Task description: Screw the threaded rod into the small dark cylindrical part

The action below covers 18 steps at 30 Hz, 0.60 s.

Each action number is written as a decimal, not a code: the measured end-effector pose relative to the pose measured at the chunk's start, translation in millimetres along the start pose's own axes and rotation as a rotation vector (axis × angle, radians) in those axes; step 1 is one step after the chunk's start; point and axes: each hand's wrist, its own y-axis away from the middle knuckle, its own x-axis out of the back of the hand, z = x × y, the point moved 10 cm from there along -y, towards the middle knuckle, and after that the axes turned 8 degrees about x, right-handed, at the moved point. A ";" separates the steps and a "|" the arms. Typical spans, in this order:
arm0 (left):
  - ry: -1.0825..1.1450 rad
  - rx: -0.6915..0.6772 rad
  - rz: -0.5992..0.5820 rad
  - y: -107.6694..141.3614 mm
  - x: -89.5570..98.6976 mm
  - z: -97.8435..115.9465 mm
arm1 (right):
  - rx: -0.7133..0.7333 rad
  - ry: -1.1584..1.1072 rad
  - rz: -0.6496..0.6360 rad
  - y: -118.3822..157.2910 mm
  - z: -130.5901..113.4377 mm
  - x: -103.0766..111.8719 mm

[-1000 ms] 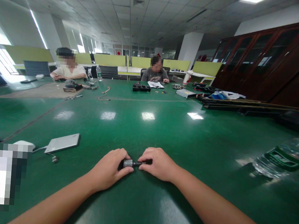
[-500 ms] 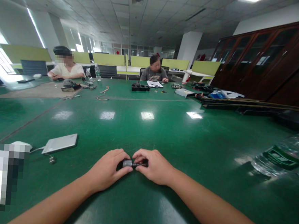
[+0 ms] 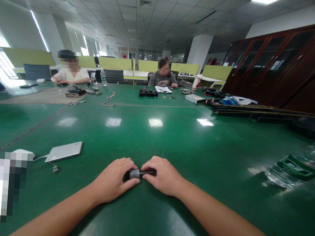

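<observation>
A small dark tool-like object with a grey cylindrical part (image 3: pixel 134 173) lies sideways between my hands, low over the green table (image 3: pixel 155 143). My left hand (image 3: pixel 117 176) grips its thick left end, thumb below and fingers above. The thin dark right part is pinched by my right hand (image 3: pixel 161 175), whose fingertips are close to the grey part. My palms hide both ends of the object.
At the left lie a silver flat box (image 3: pixel 64 151) with a cable and a white mouse-like item (image 3: pixel 22 154). Clear bottles (image 3: pixel 294 167) lie at the right. Across the table sit two people, near a black tray (image 3: pixel 148 92), papers and assorted parts.
The fingers of my right hand have shifted and drawn closer together on the thin part. My left hand keeps its grip with hardly any movement.
</observation>
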 end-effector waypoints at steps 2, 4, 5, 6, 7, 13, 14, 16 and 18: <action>0.002 -0.001 0.001 -0.2 0.2 0.3 | 0.048 0.041 -0.009 -1.0 -3.5 -0.7; -0.001 -0.001 -0.002 -0.3 -0.1 0.4 | 0.073 0.055 -0.018 -1.4 -5.0 -2.0; -0.002 -0.001 -0.003 -0.3 -0.2 0.3 | 0.077 0.059 -0.021 -1.4 -5.1 -2.7; -0.001 -0.001 -0.003 -0.2 -0.3 0.3 | 0.081 0.061 -0.024 -1.3 -5.2 -3.3; 0.000 -0.001 -0.003 0.0 -0.3 0.2 | 0.084 0.062 -0.026 -1.1 -5.4 -3.8; 0.004 -0.009 0.000 0.7 0.3 1.0 | 0.097 0.069 -0.023 -0.2 -6.4 -3.7; 0.003 -0.009 0.002 0.6 0.6 1.1 | 0.097 0.070 -0.022 -0.2 -6.3 -3.3; 0.005 -0.009 0.003 0.2 1.1 1.3 | 0.099 0.071 -0.020 -0.4 -6.6 -2.3; 0.007 -0.008 0.004 -0.1 1.4 1.2 | 0.102 0.071 -0.021 -0.6 -7.4 -1.6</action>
